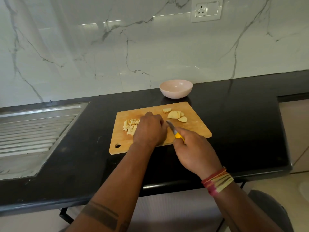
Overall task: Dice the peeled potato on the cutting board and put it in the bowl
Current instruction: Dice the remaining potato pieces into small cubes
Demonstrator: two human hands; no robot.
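Note:
A wooden cutting board (197,126) lies on the black counter. A pile of diced potato (130,126) sits on its left part. Sliced potato pieces (175,114) lie at the board's far right. My left hand (150,129) rests curled, palm down, on the middle of the board; whatever is under it is hidden. My right hand (194,151) grips a yellow-handled knife (173,129), its blade pointing toward my left hand's fingers. A pale pink bowl (175,93) stands empty behind the board.
A steel sink drainboard (33,129) is set into the counter at the left. The marble wall with a socket (206,10) rises behind. The counter's front edge (167,185) runs below my wrists, and its right end (284,131) is close.

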